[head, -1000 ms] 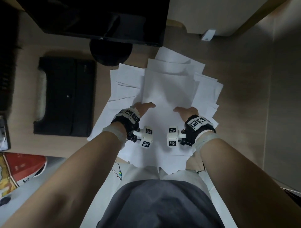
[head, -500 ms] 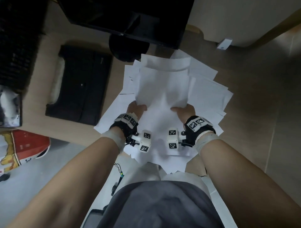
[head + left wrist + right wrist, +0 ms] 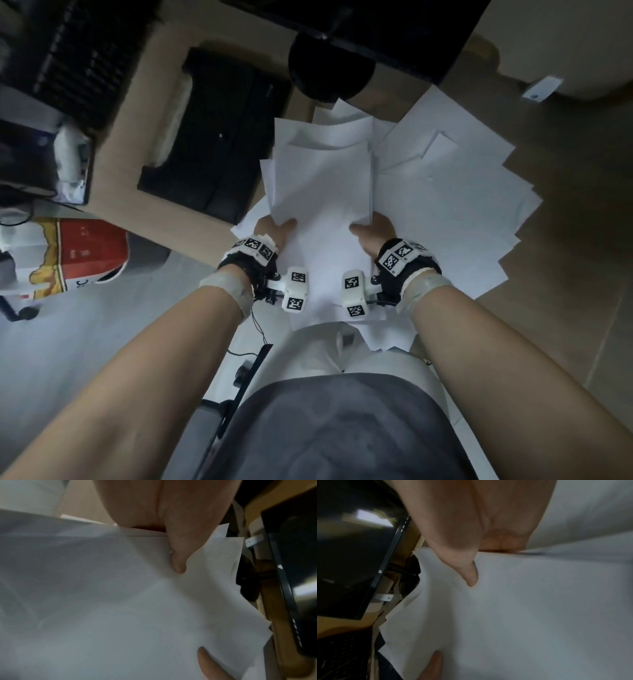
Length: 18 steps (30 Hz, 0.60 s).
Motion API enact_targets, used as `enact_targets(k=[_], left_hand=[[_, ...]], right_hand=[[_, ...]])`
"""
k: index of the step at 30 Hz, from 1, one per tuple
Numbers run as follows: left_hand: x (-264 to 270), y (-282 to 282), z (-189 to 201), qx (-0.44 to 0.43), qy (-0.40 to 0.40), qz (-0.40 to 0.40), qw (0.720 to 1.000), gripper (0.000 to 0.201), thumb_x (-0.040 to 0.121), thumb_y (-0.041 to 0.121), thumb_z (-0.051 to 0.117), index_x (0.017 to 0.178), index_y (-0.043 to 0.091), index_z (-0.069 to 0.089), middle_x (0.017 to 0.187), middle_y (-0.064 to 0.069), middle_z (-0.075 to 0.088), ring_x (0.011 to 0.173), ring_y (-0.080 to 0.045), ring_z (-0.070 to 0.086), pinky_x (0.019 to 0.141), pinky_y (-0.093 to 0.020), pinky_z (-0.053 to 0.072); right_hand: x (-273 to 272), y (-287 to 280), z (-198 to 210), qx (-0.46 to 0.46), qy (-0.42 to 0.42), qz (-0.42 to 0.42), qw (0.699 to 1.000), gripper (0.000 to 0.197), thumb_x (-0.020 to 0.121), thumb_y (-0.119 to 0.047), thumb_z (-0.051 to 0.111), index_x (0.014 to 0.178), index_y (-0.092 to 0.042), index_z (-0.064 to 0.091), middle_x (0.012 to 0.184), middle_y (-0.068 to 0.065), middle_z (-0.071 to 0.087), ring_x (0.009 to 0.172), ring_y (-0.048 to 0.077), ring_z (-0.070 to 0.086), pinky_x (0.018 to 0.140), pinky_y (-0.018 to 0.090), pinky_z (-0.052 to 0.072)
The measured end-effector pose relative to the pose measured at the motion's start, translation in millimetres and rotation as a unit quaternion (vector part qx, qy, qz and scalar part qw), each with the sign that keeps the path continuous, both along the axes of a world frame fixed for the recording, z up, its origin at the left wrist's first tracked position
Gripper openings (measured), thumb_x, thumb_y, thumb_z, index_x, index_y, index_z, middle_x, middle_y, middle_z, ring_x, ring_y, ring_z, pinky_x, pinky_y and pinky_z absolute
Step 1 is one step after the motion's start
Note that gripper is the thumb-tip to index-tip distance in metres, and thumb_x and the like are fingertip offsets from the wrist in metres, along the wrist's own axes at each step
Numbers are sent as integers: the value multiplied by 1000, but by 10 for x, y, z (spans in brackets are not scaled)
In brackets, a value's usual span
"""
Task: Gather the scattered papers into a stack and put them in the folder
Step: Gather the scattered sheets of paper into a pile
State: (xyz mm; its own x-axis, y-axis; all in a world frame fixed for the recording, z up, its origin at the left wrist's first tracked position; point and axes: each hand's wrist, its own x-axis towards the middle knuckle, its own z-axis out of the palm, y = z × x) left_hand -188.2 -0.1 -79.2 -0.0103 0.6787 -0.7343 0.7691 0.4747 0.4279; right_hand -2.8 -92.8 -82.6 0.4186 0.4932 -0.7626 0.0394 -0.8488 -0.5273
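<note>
A bundle of white papers (image 3: 325, 185) is lifted off the desk between both hands. My left hand (image 3: 274, 228) grips its left edge, thumb on top (image 3: 178, 562). My right hand (image 3: 371, 229) grips the right edge the same way, thumb (image 3: 471, 577) pressed on the top sheet. More loose sheets (image 3: 455, 205) lie fanned out on the desk to the right and under the bundle. The black folder (image 3: 215, 144) lies flat on the desk to the left of the papers, closed.
A dark monitor (image 3: 376, 31) on a round black stand (image 3: 329, 72) is behind the papers. A black keyboard (image 3: 78, 51) sits at far left. A red and white bag (image 3: 68, 257) is on the floor at left. Wooden desk (image 3: 565, 171) extends right.
Both hands have drawn the sheets together into a narrower bundle and raised it off the desk. The view has swung left, bringing the folder nearer the centre.
</note>
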Motion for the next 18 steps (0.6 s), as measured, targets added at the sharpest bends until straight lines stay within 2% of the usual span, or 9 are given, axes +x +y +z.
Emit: enact_targets(k=[3, 7, 9, 11, 13, 14, 16, 17, 18], left_hand=[[187, -4, 80, 37, -30, -58, 997, 42, 89, 31, 63, 117, 0, 62, 109, -16, 67, 92, -27, 62, 74, -28, 43], [519, -22, 211, 24, -82, -134, 987, 42, 91, 26, 61, 126, 1, 58, 119, -12, 64, 105, -28, 61, 80, -26, 42], [754, -70, 231, 4, -106, -191, 976, 38, 92, 21, 61, 124, 1, 59, 114, -12, 64, 99, -27, 60, 81, -28, 43], [1024, -151, 261, -12, -112, -241, 964, 31, 92, 18, 61, 117, 1, 62, 101, -9, 60, 89, -23, 56, 75, -29, 44], [1279, -193, 239, -22, -104, -297, 949, 18, 91, 17, 61, 105, 7, 64, 98, -13, 59, 88, -24, 55, 68, -28, 43], [1385, -203, 215, -28, -96, -323, 941, 17, 90, 14, 60, 105, 8, 64, 103, -15, 60, 93, -25, 57, 71, -28, 45], [1527, -127, 126, 26, -45, -393, 918, 29, 90, 11, 56, 119, 13, 62, 127, -13, 57, 107, -25, 58, 84, -27, 47], [1561, -84, 97, 56, -15, -418, 907, 42, 88, 15, 56, 129, 20, 56, 142, -9, 47, 117, -22, 54, 94, -28, 45], [1562, -28, 35, 76, 38, -440, 894, 56, 86, 20, 56, 140, 30, 46, 155, -3, 31, 133, -22, 42, 106, -34, 38]], right_hand=[[46, -79, -5, -2, -33, -46, 998, 13, 92, -14, 57, 98, -4, 62, 96, 12, 64, 100, 31, 64, 75, 27, 43], [249, -369, -5, -18, -47, -167, 985, 31, 89, -14, 58, 117, -1, 61, 114, 13, 67, 103, 31, 63, 82, 29, 48], [399, -596, -31, -22, -55, -208, 976, 29, 87, -12, 55, 113, -2, 64, 112, 14, 69, 95, 31, 65, 77, 29, 49], [556, -836, -17, -35, -70, -228, 970, 28, 89, -10, 52, 112, -1, 64, 109, 13, 68, 86, 27, 61, 70, 26, 44], [717, -1054, 2, -59, -84, -252, 962, 33, 92, -9, 51, 123, 3, 56, 112, 13, 64, 89, 23, 58, 71, 24, 39], [785, -1161, 12, -73, -93, -263, 958, 38, 93, -11, 52, 129, 3, 52, 119, 15, 62, 96, 25, 59, 73, 25, 39], [894, -1334, 9, -95, -104, -267, 953, 44, 94, -15, 52, 136, -1, 48, 130, 16, 57, 114, 29, 57, 84, 29, 43], [932, -1407, 5, -104, -105, -263, 954, 45, 94, -17, 52, 137, -3, 47, 132, 16, 56, 119, 30, 55, 90, 29, 44], [956, -1475, -5, -113, -103, -262, 953, 46, 94, -18, 52, 137, -5, 47, 133, 16, 55, 121, 30, 54, 94, 30, 43]])
